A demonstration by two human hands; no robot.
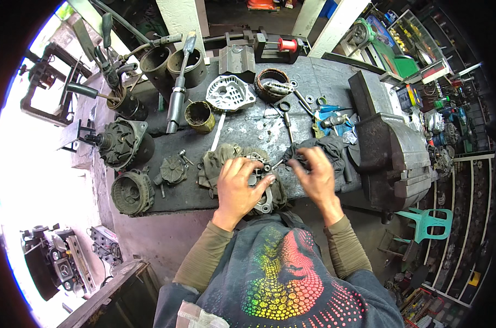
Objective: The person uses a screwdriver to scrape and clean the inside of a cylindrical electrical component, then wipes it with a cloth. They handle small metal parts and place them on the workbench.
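Note:
A bare metal alternator housing [266, 200] lies on a crumpled grey-green rag [218, 164] at the table's near edge. My left hand [238, 188] is closed over its left side, thumb and fingers curved round the rim; the palm hides part of it. To the right, my right hand [318, 177] hovers with its fingers bent and apart, and nothing shows between them. Just beyond that hand is a bunched dark cloth [332, 147]. A thin metal shaft [278, 164] points out between the housing and the cloth.
Farther back are a pale slotted alternator cover [230, 93], a copper-wound stator [272, 83] and a rusty can [200, 116]. Dirty alternator parts, including a round housing [132, 192], line the left. A large dark machine casing [398, 161] blocks the right side. Loose washers and sockets lie mid-table.

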